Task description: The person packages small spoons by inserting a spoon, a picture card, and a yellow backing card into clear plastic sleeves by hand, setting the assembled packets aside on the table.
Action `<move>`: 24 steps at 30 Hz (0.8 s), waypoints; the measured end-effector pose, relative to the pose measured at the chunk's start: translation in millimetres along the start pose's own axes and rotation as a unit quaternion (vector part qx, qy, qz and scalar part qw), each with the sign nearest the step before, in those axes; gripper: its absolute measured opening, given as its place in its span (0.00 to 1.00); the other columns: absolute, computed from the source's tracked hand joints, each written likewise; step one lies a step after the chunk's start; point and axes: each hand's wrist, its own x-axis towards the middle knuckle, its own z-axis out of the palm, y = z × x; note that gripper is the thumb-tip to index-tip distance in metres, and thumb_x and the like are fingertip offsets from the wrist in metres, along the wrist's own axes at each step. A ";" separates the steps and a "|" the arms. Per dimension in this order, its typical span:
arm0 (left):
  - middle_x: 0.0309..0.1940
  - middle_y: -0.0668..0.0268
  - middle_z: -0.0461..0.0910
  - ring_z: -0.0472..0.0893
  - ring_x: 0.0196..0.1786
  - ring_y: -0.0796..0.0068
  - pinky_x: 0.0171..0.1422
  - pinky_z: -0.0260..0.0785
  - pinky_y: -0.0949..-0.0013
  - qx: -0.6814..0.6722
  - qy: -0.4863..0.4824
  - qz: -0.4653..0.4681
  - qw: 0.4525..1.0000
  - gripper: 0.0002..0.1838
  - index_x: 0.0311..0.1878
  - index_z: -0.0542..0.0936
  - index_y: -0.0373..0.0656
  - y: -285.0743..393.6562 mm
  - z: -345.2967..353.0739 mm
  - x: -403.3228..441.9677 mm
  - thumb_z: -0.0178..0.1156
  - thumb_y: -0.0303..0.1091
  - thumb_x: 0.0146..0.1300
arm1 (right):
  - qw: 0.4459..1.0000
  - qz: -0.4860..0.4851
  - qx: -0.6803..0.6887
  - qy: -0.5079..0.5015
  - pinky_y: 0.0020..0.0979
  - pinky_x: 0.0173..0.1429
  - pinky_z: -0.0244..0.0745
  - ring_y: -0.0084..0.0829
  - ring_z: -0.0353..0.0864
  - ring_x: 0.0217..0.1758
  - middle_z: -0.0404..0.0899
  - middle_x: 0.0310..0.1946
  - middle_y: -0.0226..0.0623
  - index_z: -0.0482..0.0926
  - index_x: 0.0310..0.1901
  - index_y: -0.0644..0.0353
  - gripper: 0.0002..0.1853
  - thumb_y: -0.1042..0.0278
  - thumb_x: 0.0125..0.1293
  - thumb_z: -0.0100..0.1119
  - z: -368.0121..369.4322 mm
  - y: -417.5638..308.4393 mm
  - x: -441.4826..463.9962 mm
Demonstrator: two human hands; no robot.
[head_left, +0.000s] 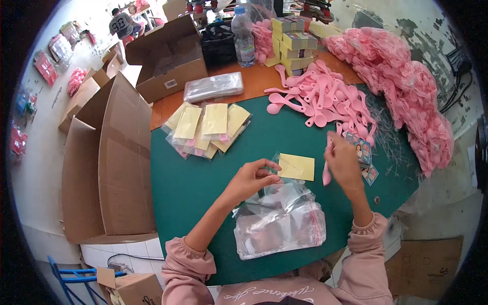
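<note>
My left hand (254, 175) is at the near side of a yellow card (300, 169), its fingertips on the edge of a clear plastic bag that seems to surround the card. Just below lies a stack of clear plastic bags (279, 229). My right hand (343, 156), slightly blurred, grips a pink spoon (327, 175) that points down, to the right of the yellow card. Picture cards (362, 148) lie beside and partly under that hand. Beyond it spreads a heap of loose pink spoons (325, 96).
Filled packets with yellow cards (208, 127) lie at the left. Behind them are a bundle of clear bags (213, 87), an open carton (170, 61), a water bottle (243, 38) and stacked cards (295, 43). Bagged pink spoons (396, 76) line the right edge; a tall carton (124, 162) stands left.
</note>
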 end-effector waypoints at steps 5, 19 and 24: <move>0.31 0.61 0.81 0.79 0.37 0.79 0.43 0.69 0.75 -0.020 -0.013 -0.008 1.000 0.17 0.47 0.72 0.35 4.6 1.6 4.7 0.61 0.30 0.56 | 0.919 0.068 0.379 0.078 0.23 0.36 0.78 0.29 0.82 0.37 0.76 0.34 0.38 0.68 0.48 0.66 0.15 0.79 0.59 0.53 -19.2 -28.1 -2.8; 0.36 0.64 0.80 0.78 0.38 0.80 0.45 0.69 0.78 -0.090 0.009 0.001 0.996 0.17 0.48 0.74 0.34 6.4 8.3 5.6 0.60 0.29 0.56 | 0.895 0.009 0.440 0.068 0.24 0.34 0.78 0.27 0.81 0.31 0.77 0.29 0.38 0.68 0.47 0.67 0.14 0.80 0.59 0.53 -3.3 -45.3 -14.2; 0.36 0.64 0.80 0.78 0.39 0.81 0.45 0.68 0.79 -0.062 0.035 0.037 0.997 0.17 0.49 0.73 0.34 3.1 11.1 7.6 0.59 0.29 0.57 | 0.876 0.008 0.479 0.052 0.22 0.31 0.76 0.26 0.81 0.28 0.78 0.26 0.38 0.65 0.48 0.64 0.15 0.80 0.59 0.54 -1.5 -47.4 -14.3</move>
